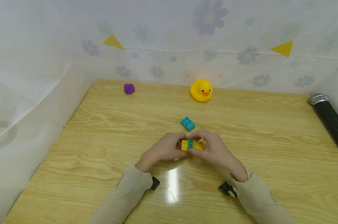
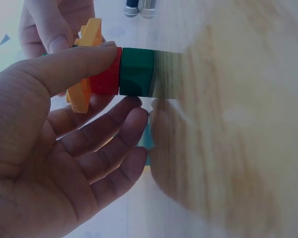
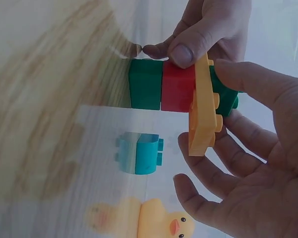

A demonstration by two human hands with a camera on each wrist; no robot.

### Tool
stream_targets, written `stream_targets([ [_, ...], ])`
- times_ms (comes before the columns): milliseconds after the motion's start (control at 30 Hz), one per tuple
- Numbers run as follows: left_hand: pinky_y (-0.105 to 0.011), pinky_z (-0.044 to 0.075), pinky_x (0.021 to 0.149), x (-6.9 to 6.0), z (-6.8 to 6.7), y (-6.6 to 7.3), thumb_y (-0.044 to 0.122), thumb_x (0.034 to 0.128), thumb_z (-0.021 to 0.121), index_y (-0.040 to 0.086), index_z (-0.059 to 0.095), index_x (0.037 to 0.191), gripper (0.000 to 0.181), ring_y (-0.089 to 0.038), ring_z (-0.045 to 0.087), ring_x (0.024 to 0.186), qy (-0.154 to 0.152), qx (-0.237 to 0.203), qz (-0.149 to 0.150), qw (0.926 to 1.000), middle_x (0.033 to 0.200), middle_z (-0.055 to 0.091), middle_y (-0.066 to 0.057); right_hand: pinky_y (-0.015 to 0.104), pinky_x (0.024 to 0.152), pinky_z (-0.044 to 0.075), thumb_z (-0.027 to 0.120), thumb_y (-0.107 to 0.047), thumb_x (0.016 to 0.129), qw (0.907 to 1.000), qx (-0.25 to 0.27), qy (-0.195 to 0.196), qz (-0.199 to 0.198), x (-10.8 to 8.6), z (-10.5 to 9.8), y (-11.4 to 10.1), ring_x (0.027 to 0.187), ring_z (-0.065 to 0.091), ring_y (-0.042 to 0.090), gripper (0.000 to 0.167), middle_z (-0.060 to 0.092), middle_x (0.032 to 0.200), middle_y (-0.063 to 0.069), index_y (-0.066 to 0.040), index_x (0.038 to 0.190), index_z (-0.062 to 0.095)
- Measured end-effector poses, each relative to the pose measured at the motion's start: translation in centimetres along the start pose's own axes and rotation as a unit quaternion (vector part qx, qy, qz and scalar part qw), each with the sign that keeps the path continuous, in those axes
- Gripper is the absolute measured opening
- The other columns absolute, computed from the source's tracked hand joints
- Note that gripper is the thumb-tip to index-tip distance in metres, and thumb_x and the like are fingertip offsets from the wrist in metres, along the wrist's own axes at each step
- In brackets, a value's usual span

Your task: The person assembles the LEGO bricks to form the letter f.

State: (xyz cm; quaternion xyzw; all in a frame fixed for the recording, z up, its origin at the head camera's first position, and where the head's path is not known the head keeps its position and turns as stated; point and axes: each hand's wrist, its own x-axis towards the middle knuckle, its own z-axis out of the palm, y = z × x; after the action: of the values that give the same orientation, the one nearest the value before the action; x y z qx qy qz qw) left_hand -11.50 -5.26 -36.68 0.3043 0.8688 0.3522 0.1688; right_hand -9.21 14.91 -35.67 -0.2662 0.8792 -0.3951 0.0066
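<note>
I see the left hand [image 1: 166,147] and right hand [image 1: 215,150] gripping a block stack [image 1: 190,143]; toward its twelve o'clock, a blue block [image 1: 188,124] sits.

Purple duck [image 1: 129,89] L of yellow duck [image 1: 201,91]; teal brick [image 1: 188,123] in front of it, then brick stack [image 3: 178,89], btm-to-top green/red/yellow/green. Behind yellow duck: white backdrop [image 1: 171,18] w/ greyish-purple & pale-green flowers [image 1: 210,16].

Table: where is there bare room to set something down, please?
Bare: between the purple duck and the left hand; also between the right hand and the microphone. Crowded: the middle, where both hands hold the brick stack near the blue brick.
</note>
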Motion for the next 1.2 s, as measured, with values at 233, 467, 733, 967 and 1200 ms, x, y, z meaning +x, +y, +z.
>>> stream_targets([
  [233,-0.022,0.044,0.061,-0.1,-0.5,-0.2,0.029,0.0858,0.073,0.008,0.058,0.118,0.041,-0.009,0.053,0.066,-0.015,-0.009,0.004,0.9998,0.084,0.06,0.0,0.046,0.081,0.048,0.083,-0.015,0.076,1.0,-0.004,-0.002,-0.003,0.0,-0.1,0.2,0.092,0.06,0.02,0.038,0.067,0.108,0.004,-0.008,0.11,0.067],
  [467,-0.03,0.048,0.084,-0.6,-1.9,-0.5,0.029,0.0837,0.076,0.012,0.057,0.122,0.046,-0.015,0.059,0.097,-0.019,-0.044,0.02,0.9987,0.115,0.062,-0.001,0.047,0.079,0.049,0.081,-0.017,0.077,0.9998,0.019,-0.002,0.003,-0.1,-1.1,0.4,0.094,0.062,0.023,0.04,0.067,0.108,0.003,-0.009,0.113,0.066],
  [733,-0.03,0.05,0.078,-0.4,-1.8,-0.3,0.028,0.0856,0.074,0.013,0.061,0.116,0.036,-0.012,0.06,0.093,-0.006,-0.047,0.05,0.9976,0.111,0.063,0.003,0.047,0.079,0.049,0.08,-0.019,0.08,0.9995,0.03,-0.012,0.002,-0.2,-1.1,0.8,0.093,0.062,0.02,0.031,0.068,0.105,-0.001,-0.013,0.108,0.068],
  [967,-0.026,0.049,0.073,-0.2,-1.4,-0.2,0.027,0.0847,0.075,0.014,0.062,0.113,0.033,-0.011,0.059,0.09,0.009,-0.037,0.053,0.9979,0.108,0.064,0.004,0.047,0.08,0.048,0.079,-0.019,0.081,0.9995,0.019,-0.017,0.02,-0.1,-1.1,0.4,0.092,0.063,0.018,0.03,0.069,0.102,-0.002,-0.011,0.108,0.069],
  [1200,-0.027,0.05,0.072,-0.1,-1.1,-0.2,0.026,0.0839,0.076,0.014,0.062,0.109,0.031,-0.012,0.059,0.086,0.016,-0.045,0.059,0.9972,0.102,0.064,0.004,0.045,0.079,0.049,0.077,-0.019,0.082,0.9979,0.029,-0.035,0.046,0.0,-1.3,0.2,0.092,0.062,0.018,0.029,0.069,0.1,-0.002,-0.011,0.108,0.068],
])
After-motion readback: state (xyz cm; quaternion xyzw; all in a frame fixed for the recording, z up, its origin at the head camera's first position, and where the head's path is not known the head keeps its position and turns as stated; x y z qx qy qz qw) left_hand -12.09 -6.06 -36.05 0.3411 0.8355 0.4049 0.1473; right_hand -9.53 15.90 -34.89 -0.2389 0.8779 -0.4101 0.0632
